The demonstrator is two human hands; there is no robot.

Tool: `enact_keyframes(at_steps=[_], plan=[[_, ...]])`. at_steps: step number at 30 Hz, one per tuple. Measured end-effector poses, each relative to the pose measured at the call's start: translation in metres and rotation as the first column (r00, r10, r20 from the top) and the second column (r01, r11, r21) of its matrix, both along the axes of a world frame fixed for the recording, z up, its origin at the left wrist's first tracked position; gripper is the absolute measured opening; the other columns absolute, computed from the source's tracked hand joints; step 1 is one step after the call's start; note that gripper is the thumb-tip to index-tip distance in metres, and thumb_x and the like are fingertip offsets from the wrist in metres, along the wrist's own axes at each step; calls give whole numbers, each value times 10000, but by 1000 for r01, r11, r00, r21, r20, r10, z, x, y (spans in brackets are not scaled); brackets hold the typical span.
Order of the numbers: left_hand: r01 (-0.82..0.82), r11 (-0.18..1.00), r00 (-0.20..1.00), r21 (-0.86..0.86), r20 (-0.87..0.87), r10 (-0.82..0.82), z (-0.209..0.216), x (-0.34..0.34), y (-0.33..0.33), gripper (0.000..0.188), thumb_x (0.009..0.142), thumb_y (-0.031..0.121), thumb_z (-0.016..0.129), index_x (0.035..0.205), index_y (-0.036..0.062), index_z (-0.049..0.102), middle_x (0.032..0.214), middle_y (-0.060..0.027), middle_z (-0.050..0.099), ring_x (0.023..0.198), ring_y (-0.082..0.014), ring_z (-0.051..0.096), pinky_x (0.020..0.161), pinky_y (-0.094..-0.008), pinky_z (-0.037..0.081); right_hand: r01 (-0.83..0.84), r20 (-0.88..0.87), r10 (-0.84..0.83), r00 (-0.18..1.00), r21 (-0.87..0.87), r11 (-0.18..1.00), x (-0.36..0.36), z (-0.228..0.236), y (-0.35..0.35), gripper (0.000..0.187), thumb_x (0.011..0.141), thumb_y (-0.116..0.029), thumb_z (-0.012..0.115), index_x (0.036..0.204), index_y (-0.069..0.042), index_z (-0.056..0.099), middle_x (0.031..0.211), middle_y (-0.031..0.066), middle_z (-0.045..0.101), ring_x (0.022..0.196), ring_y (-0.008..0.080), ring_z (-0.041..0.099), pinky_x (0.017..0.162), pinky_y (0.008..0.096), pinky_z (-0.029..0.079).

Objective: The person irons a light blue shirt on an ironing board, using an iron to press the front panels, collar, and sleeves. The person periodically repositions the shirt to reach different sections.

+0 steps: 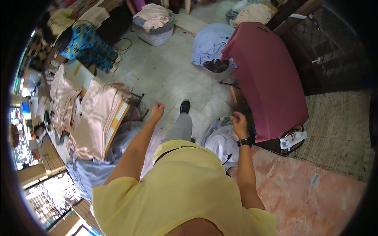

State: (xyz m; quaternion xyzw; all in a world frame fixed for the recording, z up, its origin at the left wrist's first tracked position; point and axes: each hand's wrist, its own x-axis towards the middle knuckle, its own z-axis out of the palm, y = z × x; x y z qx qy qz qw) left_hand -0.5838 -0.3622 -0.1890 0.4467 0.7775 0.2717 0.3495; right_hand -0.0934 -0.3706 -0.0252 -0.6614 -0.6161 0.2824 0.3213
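Both my arms hang forward over the floor as I stand with one dark shoe ahead of me. My left hand (158, 111) has its fingers curled in, and I see nothing in it. It is nearest to a stack of pale pink satiny fabric pieces (94, 118) on a table at the left. My right hand (239, 125), with a dark watch at the wrist, is loosely curled with its fingers a little apart. It holds nothing that I can see. Close to it are a clear plastic bag (220, 142) and a board covered in maroon cloth (269, 78).
Blue cloth (212, 43) fills a container ahead, and a tub (154, 29) with pale cloth stands farther off. A person in patterned blue trousers (84, 45) bends at the far left. A white iron-like appliance (293, 140) sits by the maroon board's near end.
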Motion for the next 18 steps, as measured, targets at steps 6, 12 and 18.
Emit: enact_keyframes(at_steps=[6,12,18], plan=[[337,925,937,176,-157,-312,45,103,289,279,835,165,674,1106,106,639,1092,-147,594,1054,-340,579,925,-436,471,427,113,-442,890,135,894,50,60,144,347,893,-219,693,1167,-20,617,1131,159,589,991,287,595,868,389,489],[659,743,711,117,-419,-565,53,195,527,333,827,132,680,1155,123,630,1183,-111,572,1107,-323,553,918,-445,475,659,442,-716,540,308,687,65,27,241,358,948,-321,620,1153,-28,622,1227,170,541,1168,377,479,986,483,385],[807,591,514,19,-516,-685,8,252,664,392,849,94,627,1238,117,583,1212,-100,573,1121,-318,553,891,-466,475,746,640,-658,397,193,637,42,16,262,391,993,-291,541,1296,-46,512,1343,188,451,1215,398,429,986,522,380]])
